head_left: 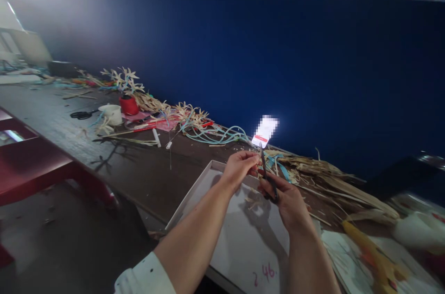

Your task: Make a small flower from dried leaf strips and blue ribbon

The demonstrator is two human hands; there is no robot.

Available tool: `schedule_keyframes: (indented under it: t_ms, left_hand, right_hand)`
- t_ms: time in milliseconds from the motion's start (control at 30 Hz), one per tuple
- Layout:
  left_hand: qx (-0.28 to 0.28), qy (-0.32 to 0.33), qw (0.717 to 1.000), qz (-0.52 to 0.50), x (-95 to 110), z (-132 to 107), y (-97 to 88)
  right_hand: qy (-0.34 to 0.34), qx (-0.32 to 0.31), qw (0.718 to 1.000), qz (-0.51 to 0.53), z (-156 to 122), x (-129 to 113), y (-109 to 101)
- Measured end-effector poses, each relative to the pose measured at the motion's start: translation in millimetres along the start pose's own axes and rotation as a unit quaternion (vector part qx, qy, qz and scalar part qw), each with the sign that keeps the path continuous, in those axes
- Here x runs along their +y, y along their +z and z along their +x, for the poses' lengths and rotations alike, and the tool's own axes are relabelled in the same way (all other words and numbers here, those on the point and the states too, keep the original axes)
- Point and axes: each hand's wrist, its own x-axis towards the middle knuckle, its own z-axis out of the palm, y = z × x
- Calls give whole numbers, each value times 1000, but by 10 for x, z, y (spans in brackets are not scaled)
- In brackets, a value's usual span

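Above the far part of a shallow white tray (222,247), my two hands are close together. My right hand (287,199) is closed round the handles of dark scissors (264,164), whose blades point up and away. Just left of the blades, my left hand (241,166) is pinched, thumb against fingers. What it holds, if anything, is too small to make out. A few pale scraps (255,201) lie in the tray below the hands. Beyond the fingertips stands a lit phone (261,140), its screen partly blurred out.
Dried husk strips (333,178) and a yellow glue gun (371,257) are at the right. Leftward on the table are blue-green cords (219,135), straw-coloured flowers (189,113), a red thread spool (129,105), a white cup (111,114) and black scissors (81,114). A red stool (31,164) stands left.
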Motion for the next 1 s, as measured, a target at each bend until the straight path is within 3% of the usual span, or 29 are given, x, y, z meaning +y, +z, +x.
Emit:
schedule_keyframes:
  t_ms: [767, 1000]
  left_hand:
    - [12, -25, 1000, -15, 20, -7, -6]
    - [3, -29, 999, -19, 46, -19, -6]
  right_hand:
    - [-16, -37, 999, -8, -37, -19, -23]
    - [-13, -19, 1000, -18, -49, -52, 2]
